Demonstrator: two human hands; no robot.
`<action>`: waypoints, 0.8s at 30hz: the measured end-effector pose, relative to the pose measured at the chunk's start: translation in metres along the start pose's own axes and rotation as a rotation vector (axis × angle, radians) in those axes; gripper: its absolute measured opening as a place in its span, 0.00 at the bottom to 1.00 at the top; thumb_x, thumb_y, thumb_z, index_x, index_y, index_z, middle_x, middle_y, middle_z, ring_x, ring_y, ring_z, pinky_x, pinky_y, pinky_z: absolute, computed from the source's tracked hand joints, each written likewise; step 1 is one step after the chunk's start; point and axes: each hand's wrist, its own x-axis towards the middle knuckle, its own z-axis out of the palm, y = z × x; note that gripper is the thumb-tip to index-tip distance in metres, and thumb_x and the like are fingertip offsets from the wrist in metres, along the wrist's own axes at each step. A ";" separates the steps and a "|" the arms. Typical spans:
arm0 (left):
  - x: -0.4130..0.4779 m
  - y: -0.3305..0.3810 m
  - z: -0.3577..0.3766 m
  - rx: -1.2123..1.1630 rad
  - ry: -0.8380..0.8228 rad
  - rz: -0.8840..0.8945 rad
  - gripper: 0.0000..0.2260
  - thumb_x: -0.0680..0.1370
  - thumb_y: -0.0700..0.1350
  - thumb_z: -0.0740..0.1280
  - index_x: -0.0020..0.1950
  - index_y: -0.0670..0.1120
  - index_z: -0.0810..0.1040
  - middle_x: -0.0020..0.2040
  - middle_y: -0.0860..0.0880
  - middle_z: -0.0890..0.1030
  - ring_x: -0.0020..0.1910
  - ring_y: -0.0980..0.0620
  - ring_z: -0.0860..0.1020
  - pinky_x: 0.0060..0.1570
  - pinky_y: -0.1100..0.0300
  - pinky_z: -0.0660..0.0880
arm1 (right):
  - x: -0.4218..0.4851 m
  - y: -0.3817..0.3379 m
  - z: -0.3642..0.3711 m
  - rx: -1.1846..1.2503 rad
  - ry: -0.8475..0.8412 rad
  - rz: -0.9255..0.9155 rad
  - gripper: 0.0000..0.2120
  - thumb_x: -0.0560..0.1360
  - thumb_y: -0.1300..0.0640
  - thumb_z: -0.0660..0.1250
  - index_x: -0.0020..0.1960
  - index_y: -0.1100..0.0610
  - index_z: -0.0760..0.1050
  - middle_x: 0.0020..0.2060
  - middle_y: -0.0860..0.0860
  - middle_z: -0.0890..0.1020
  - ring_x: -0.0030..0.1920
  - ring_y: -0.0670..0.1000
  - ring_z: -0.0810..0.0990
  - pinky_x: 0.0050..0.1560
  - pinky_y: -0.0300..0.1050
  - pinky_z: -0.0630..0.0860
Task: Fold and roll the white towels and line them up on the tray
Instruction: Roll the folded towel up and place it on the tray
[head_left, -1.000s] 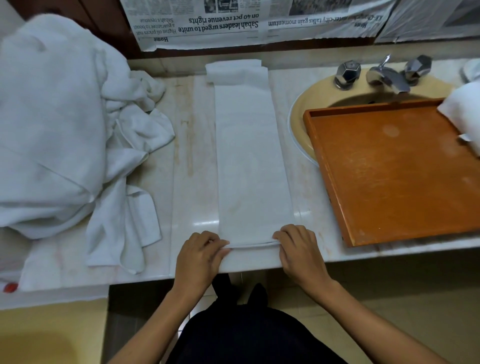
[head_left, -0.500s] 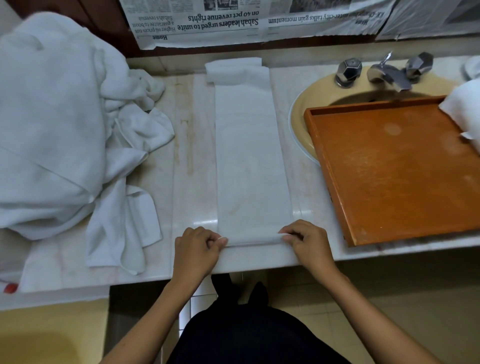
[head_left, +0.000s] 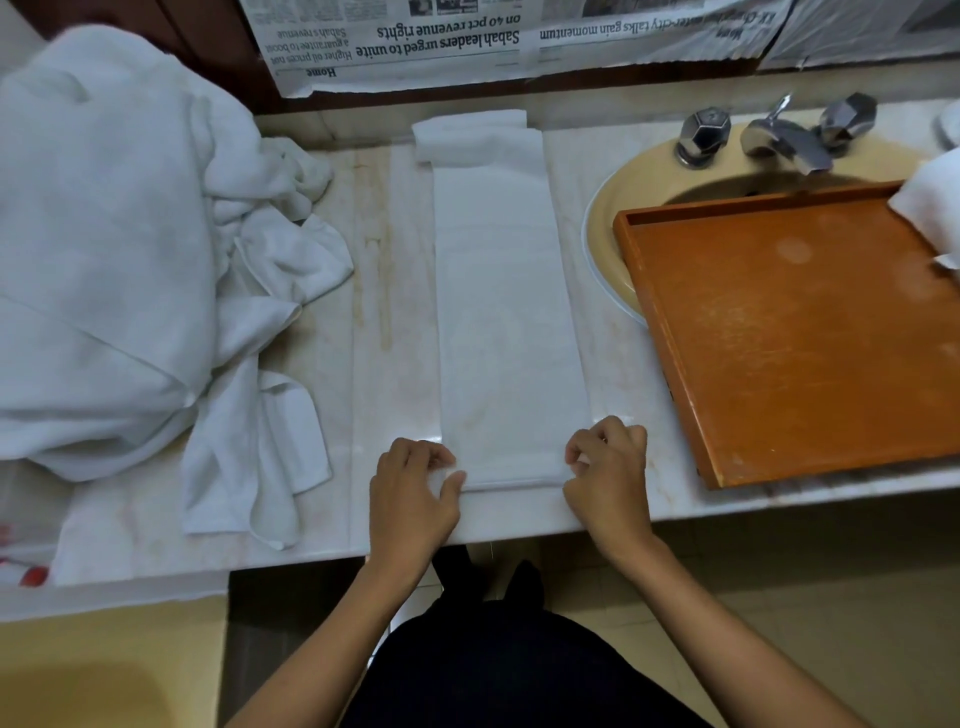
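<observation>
Head view: I see one towel (head_left: 930, 208) at the tray's (head_left: 810, 332) far right edge; my left hand (head_left: 415, 499) and right hand (head_left: 608, 473) pinch the strip's (head_left: 506, 312) near corners.

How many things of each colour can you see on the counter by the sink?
White: 3 — long folded white towel, heap of crumpled white towels, white cloth at the tray's far right corner
Orange: 1 — flat orange wooden tray
Silver: 3 — shiny metal spout and two knobs
Total: 7
</observation>
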 end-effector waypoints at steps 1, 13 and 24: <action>0.000 -0.003 0.002 -0.015 0.014 0.054 0.07 0.73 0.42 0.73 0.46 0.51 0.77 0.47 0.56 0.72 0.47 0.55 0.71 0.48 0.59 0.70 | 0.000 0.003 0.001 -0.001 0.020 -0.054 0.16 0.63 0.78 0.69 0.39 0.58 0.77 0.43 0.50 0.72 0.48 0.50 0.67 0.39 0.46 0.76; 0.004 -0.025 -0.001 0.207 -0.015 0.783 0.16 0.73 0.39 0.60 0.58 0.46 0.81 0.52 0.45 0.80 0.44 0.47 0.75 0.39 0.56 0.70 | -0.001 0.050 -0.005 -0.294 0.012 -0.818 0.22 0.72 0.66 0.60 0.64 0.51 0.72 0.46 0.55 0.75 0.45 0.54 0.71 0.39 0.46 0.71; 0.010 -0.031 -0.001 0.308 -0.046 0.946 0.14 0.77 0.43 0.66 0.61 0.43 0.81 0.52 0.44 0.81 0.48 0.45 0.76 0.40 0.54 0.71 | 0.007 0.058 -0.011 -0.350 -0.059 -0.981 0.25 0.72 0.57 0.62 0.69 0.52 0.68 0.54 0.54 0.71 0.50 0.54 0.70 0.47 0.50 0.68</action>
